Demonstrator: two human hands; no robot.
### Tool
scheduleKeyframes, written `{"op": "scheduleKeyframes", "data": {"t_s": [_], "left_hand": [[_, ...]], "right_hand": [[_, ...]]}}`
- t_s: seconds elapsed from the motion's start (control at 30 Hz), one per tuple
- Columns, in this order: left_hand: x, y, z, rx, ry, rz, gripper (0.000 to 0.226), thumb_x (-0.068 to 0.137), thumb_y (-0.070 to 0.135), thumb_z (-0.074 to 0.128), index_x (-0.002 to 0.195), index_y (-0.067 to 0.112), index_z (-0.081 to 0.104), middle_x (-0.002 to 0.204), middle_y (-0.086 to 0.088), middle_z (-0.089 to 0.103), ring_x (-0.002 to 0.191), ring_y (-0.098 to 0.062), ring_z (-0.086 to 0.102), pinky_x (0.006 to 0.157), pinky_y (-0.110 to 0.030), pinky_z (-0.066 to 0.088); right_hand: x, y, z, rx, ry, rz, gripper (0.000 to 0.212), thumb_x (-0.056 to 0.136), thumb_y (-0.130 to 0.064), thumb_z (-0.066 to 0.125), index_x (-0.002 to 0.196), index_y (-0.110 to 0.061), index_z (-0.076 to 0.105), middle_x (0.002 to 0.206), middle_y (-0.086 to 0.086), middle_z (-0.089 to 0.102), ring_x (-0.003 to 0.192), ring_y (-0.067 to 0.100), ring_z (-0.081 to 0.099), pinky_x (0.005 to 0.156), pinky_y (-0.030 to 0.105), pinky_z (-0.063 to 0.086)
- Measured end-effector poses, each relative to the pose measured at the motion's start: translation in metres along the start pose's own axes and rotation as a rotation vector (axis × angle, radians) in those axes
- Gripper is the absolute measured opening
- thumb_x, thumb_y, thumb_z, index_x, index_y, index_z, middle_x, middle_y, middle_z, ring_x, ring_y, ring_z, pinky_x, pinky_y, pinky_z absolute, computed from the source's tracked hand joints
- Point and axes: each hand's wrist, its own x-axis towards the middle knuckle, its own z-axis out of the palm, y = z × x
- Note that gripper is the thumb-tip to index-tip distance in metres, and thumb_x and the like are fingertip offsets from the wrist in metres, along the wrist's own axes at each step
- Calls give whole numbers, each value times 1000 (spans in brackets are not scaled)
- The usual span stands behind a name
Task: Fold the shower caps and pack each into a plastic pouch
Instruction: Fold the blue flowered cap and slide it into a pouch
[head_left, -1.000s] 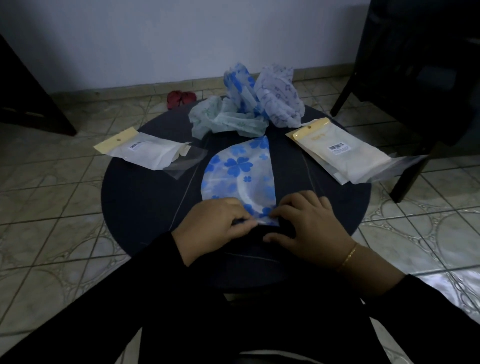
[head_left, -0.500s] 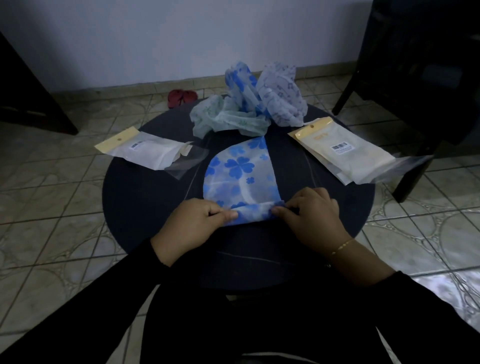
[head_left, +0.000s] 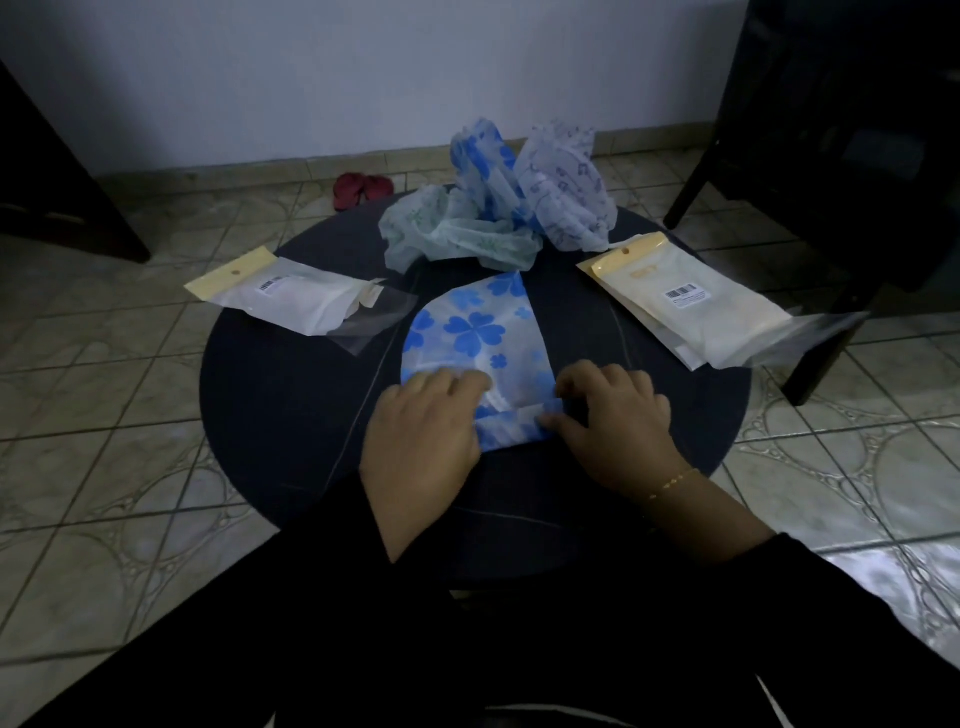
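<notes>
The shower cap (head_left: 475, 332), translucent white with blue clover prints, lies flat mid-table (head_left: 291, 395), its 6 o'clock edge folded up. The left hand (head_left: 423, 431) presses it with fingers spread flat; the right hand (head_left: 610, 421), at 3 o'clock, seems to pinch the fold.

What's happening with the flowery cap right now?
Left hand flat on the blue cap, right hand pinching its folded near edge. Not in a pouch yet. Nothing in the way.
</notes>
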Motion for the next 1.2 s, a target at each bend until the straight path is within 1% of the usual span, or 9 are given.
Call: {"op": "scheduleKeyframes", "data": {"t_s": [0.1, 0.17, 0.27, 0.4, 0.53, 0.77, 0.93, 1.03, 1.2], "left_hand": [[1, -2, 7, -110, -30, 183, 39, 78, 19, 39, 104, 24, 68, 88, 3, 61, 83, -23, 58, 69, -33, 42], [2, -4, 4, -172, -171, 146, 41, 83, 21, 43, 119, 27, 62, 105, 5, 60, 101, -20, 53, 84, -29, 37], [3, -9, 5, -208, -201, 132, 45, 86, 42, 54, 129, 29, 54, 115, 10, 55, 110, -13, 46, 90, -23, 33], [7, -12, 1, -258, -187, 120, 34, 90, 41, 56, 118, 24, 63, 108, 7, 61, 104, -12, 51, 85, -22, 37], [2, -13, -4, -411, -147, 13, 24, 92, 37, 56, 107, 24, 70, 100, 9, 68, 92, -5, 59, 80, -26, 47], [3, -18, -2, -615, -174, -308, 18, 76, 47, 72, 81, 29, 74, 77, 11, 70, 74, -2, 63, 74, -32, 53], [21, -18, -1, -540, -242, -379, 31, 77, 46, 72, 75, 16, 71, 79, 1, 68, 75, -13, 62, 72, -36, 51], [22, -14, 0, -453, -231, -351, 26, 79, 45, 70, 79, 20, 68, 92, 5, 65, 80, -12, 60, 73, -32, 49], [15, -8, 1, -279, -113, -225, 27, 82, 44, 66, 100, 26, 59, 106, 9, 46, 91, -11, 54, 71, -29, 43]], "right_hand": [[1, 2, 0, -86, 4, -94, 24, 88, -48, 54, 110, -40, 54, 121, -5, 43, 116, 19, 35, 89, 34, 26], [2, 5, -1, -153, 8, -118, 25, 88, -53, 50, 111, -43, 57, 123, -7, 42, 118, 18, 34, 90, 34, 26], [3, 12, -2, -190, -1, -138, 31, 88, -60, 44, 113, -48, 56, 128, -8, 40, 120, 17, 32, 92, 36, 25], [5, 19, -9, -212, -111, -190, 44, 81, -70, 45, 120, -50, 51, 136, -9, 33, 126, 16, 25, 97, 36, 24], [10, 19, -14, -169, -173, -169, 44, 83, -63, 50, 121, -42, 57, 134, -11, 36, 124, 14, 25, 95, 32, 23], [18, 11, -10, 71, -122, 17, 35, 81, -57, 59, 91, -27, 73, 112, -9, 48, 114, 15, 35, 87, 31, 25], [25, 2, -4, 88, -112, 132, 34, 78, -56, 64, 75, -23, 70, 110, -3, 56, 114, 22, 39, 90, 37, 34], [24, -1, -3, 83, -101, 152, 31, 79, -54, 65, 73, -23, 65, 108, -1, 52, 114, 24, 39, 94, 41, 36], [17, -1, -1, 50, -18, 89, 27, 81, -48, 64, 92, -28, 51, 104, -3, 45, 112, 24, 40, 89, 37, 32]]}}
